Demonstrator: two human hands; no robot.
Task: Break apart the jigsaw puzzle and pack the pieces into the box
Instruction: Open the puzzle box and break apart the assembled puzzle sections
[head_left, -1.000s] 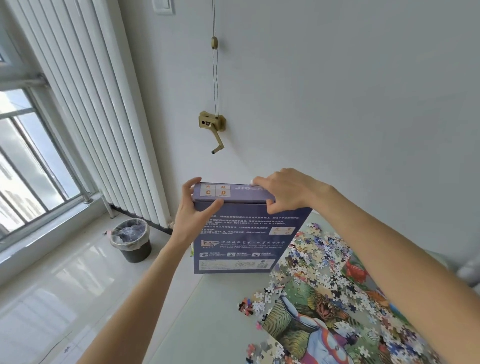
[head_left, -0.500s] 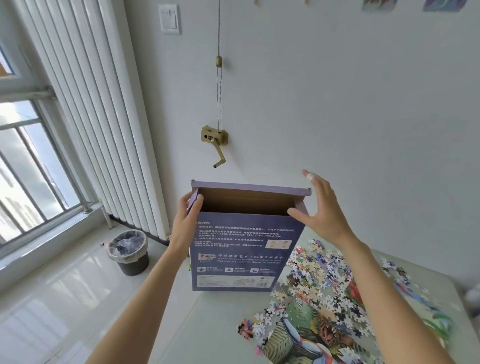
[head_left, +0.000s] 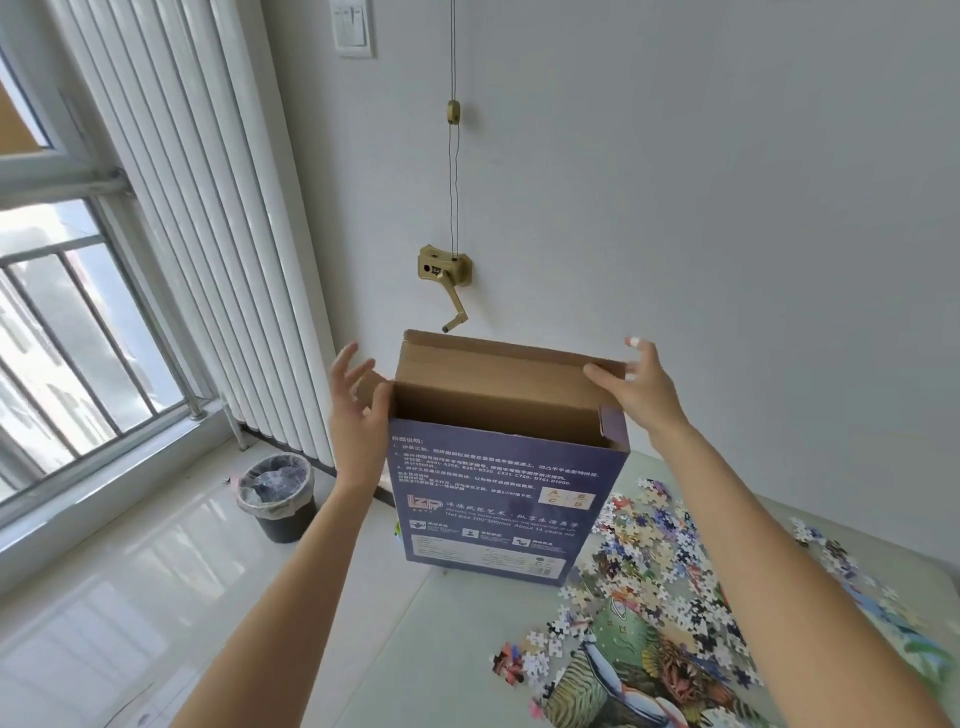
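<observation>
A dark blue puzzle box (head_left: 498, 499) stands upright on the pale green table (head_left: 441, 649), its top open and its brown lid flap raised at the back. My left hand (head_left: 358, 415) is at the box's upper left edge, fingers spread around the small side flap. My right hand (head_left: 644, 395) is at the upper right corner, fingers apart, thumb touching the lid flap. To the right of the box lie several loose puzzle pieces (head_left: 649, 545). A still-joined part of the jigsaw puzzle (head_left: 639, 670) lies nearer to me. The inside of the box is in shadow.
A black waste bin (head_left: 278, 496) with a plastic liner stands on the glossy floor left of the table. A white radiator (head_left: 208, 208) and a window are at the left. A brass crank (head_left: 447, 275) on a cord is mounted on the wall behind the box.
The box top was shut a second ago; the lid flap now stands fully up. Both hands have loosened from the box edges and spread their fingers.
</observation>
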